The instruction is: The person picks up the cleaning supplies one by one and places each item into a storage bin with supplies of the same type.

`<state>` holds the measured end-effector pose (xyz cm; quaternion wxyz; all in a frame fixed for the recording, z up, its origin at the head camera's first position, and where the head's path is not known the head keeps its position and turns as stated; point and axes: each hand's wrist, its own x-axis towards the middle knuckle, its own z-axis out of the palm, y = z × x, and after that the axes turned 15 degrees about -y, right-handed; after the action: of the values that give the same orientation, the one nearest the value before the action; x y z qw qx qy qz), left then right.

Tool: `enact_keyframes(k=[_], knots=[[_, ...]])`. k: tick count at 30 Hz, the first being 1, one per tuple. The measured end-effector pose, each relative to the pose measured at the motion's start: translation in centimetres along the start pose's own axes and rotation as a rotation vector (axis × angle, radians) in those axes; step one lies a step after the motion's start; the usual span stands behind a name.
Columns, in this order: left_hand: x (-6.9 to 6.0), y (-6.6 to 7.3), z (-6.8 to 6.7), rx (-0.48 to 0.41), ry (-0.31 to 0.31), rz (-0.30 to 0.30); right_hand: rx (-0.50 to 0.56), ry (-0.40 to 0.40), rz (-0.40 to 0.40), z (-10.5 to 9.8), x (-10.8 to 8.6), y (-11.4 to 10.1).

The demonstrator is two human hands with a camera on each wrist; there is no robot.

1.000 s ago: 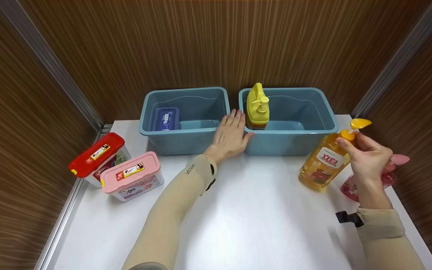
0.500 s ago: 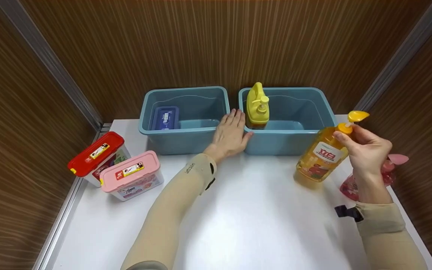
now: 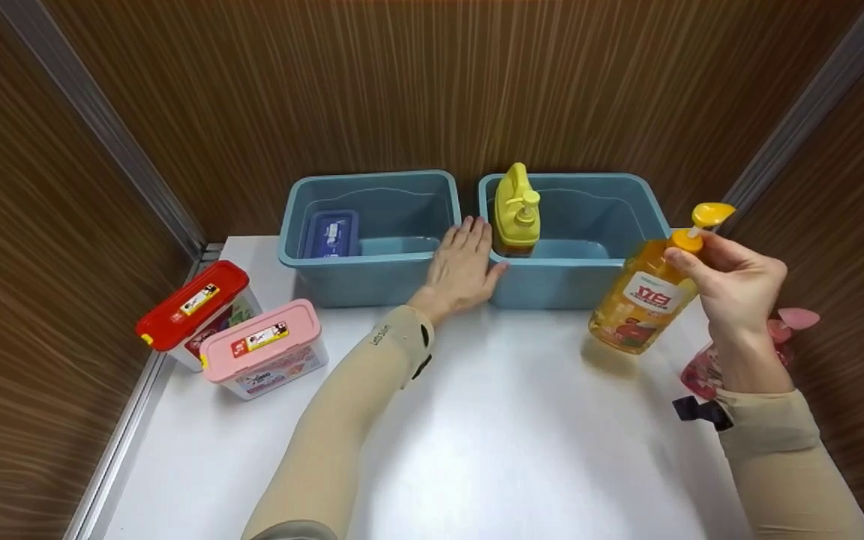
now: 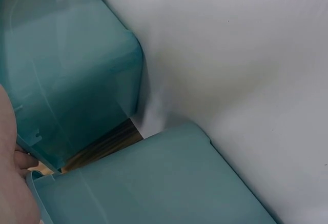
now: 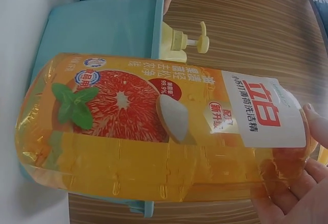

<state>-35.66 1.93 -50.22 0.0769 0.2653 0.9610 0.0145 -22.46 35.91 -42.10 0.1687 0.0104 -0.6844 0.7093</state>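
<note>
Your right hand (image 3: 741,289) grips the tilted soap bottle (image 3: 638,311) near its top, above the table (image 3: 514,442); your left hand (image 3: 460,270), fingers straight, touches both bins (image 3: 559,286).

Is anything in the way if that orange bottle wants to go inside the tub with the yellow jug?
Yes, the tub's front wall: the orange bottle, held in the right hand, is outside it. The yellow jug stands at the left end.

Holds an orange pump bottle (image 3: 640,296) tilted below fingers of the right hand (image 3: 741,289); touches two blue bins (image 3: 368,286) flanking those of the left hand (image 3: 462,271).
</note>
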Motion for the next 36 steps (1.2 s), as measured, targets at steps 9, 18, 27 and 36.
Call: enact_keyframes(k=[9, 18, 27, 36], knots=[[0.0, 0.0, 0.0, 0.002, -0.008, 0.000, 0.009, -0.024, -0.054, 0.4, 1.0, -1.2], [0.0, 0.0, -0.1, -0.001, -0.017, 0.000, 0.039, -0.060, -0.127, 1.1, 2.1, -2.6], [0.0, 0.1, 0.0, -0.010, -0.017, 0.003, 0.099, -0.080, -0.156, 1.3, 3.2, -3.9], [-0.1, 0.1, 0.0, -0.004, -0.015, 0.000, 0.101, -0.089, -0.178, 2.0, 4.5, -4.7]])
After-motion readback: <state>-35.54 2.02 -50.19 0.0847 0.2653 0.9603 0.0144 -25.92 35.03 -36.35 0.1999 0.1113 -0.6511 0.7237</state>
